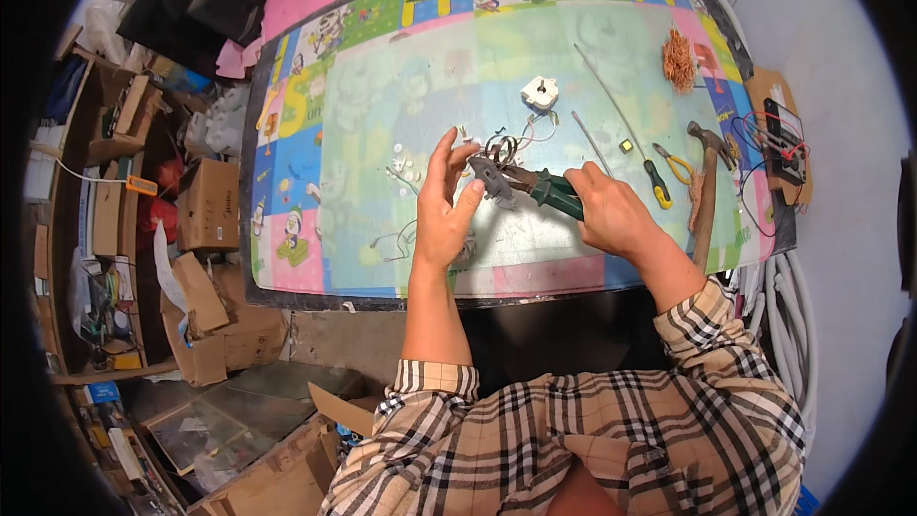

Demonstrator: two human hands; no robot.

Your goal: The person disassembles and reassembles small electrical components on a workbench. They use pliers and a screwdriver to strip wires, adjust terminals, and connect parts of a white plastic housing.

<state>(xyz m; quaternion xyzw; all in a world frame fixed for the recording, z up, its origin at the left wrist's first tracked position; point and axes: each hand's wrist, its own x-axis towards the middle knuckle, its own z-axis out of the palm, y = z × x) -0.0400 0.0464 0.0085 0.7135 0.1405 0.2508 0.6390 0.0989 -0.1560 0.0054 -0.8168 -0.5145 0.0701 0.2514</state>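
Observation:
My right hand (609,213) is closed round the green handles of a pair of pliers (556,193). Their jaws meet a dark grey part (489,173) that my left hand (442,210) holds between thumb and fingers. What exactly the jaws bite on is too small to tell. Just beyond the part lie dark curled strips (501,147), like a loose coil. A white motor-like piece (540,94) with thin wires sits farther off. Several small white pieces (405,168) are scattered left of my left hand.
Right of my hands lie a screwdriver (658,183), yellow-handled pliers (676,164), a hammer (707,186) and long thin rods (604,86). A copper wire bundle (679,61) is at the far right. A multimeter (785,143) stands beside the table's right edge. Cardboard boxes (208,205) fill the left.

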